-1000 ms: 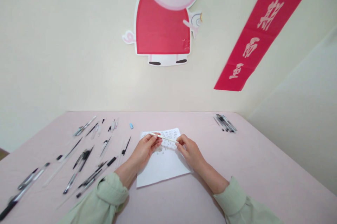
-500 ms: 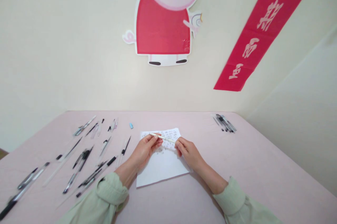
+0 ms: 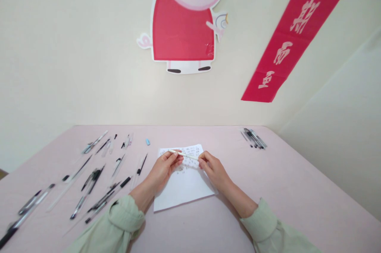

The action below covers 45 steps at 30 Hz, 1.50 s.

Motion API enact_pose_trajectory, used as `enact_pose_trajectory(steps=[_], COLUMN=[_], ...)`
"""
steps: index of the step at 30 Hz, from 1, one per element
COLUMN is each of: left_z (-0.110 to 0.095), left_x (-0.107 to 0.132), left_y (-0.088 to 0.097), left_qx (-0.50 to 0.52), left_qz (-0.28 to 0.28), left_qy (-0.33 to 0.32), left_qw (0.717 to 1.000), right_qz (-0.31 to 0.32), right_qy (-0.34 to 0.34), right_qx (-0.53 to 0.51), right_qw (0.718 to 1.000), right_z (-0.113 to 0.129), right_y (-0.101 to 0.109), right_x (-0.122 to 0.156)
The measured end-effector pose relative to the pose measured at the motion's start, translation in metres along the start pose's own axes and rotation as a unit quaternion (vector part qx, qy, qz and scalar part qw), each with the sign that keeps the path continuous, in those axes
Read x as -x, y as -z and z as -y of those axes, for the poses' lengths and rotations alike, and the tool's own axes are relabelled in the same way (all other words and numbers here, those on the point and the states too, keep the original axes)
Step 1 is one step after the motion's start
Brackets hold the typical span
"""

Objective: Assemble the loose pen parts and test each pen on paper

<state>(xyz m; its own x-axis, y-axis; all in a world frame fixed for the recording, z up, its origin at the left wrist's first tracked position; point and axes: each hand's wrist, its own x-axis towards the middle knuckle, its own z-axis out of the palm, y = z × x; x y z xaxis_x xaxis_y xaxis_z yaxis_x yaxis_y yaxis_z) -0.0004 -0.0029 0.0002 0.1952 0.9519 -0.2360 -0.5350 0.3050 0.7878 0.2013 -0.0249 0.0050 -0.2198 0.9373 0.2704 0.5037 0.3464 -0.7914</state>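
One white pen [image 3: 183, 154] in work: left hand [image 3: 162, 169] and right hand [image 3: 213, 169], each grip clenched on an end. Far-right bundle [image 3: 254, 138] looks done; many loose pens [image 3: 94, 175] probably pending.

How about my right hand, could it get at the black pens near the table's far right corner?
Probably yes: only pink tabletop lies between the right hand and the black pens, though that hand now pinches one end of a thin white pen.
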Motion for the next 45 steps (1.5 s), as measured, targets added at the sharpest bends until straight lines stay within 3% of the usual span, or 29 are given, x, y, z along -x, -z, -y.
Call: enact_pose_trajectory(steps=[4, 8, 13, 19, 33, 39, 45], left_z=[-0.0008, -0.0009, 0.0001, -0.0003, 0.0017, 0.0029, 0.0051], left_x=[0.001, 0.0012, -0.0002, 0.0008, -0.0012, -0.002, -0.0016], left_y=[-0.0012, -0.0011, 0.0001, -0.0004, 0.0014, 0.0013, 0.0021], left_qx=[0.0, 0.006, 0.009, 0.003, -0.013, -0.021, -0.051], left_qz=[-0.01, -0.006, -0.004, 0.0, 0.003, 0.006, 0.012], left_qy=[0.002, 0.005, 0.001, 0.001, -0.008, -0.016, -0.03], left_qw=[1.0, 1.0, 1.0, 1.0, 1.0, 1.0, 0.998], right_qz=[0.009, -0.011, 0.022, 0.011, 0.042, 0.026, 0.03], right_qy=[-0.027, -0.005, -0.019, 0.013, -0.02, 0.002, 0.03], right_qx=[0.006, -0.004, 0.021, 0.021, 0.009, 0.001, 0.061], right_qw=[1.0, 1.0, 0.999, 1.0, 0.999, 1.0, 0.997], right_z=[-0.0019, -0.0029, -0.0017, -0.0024, -0.0023, -0.0023, -0.0009], right_y=[-0.0001, 0.0002, -0.0001, 0.0005, -0.0001, 0.0005, 0.001], right_x=[0.0001, -0.0001, 0.0003, 0.0008, 0.0008, 0.0003, 0.0017])
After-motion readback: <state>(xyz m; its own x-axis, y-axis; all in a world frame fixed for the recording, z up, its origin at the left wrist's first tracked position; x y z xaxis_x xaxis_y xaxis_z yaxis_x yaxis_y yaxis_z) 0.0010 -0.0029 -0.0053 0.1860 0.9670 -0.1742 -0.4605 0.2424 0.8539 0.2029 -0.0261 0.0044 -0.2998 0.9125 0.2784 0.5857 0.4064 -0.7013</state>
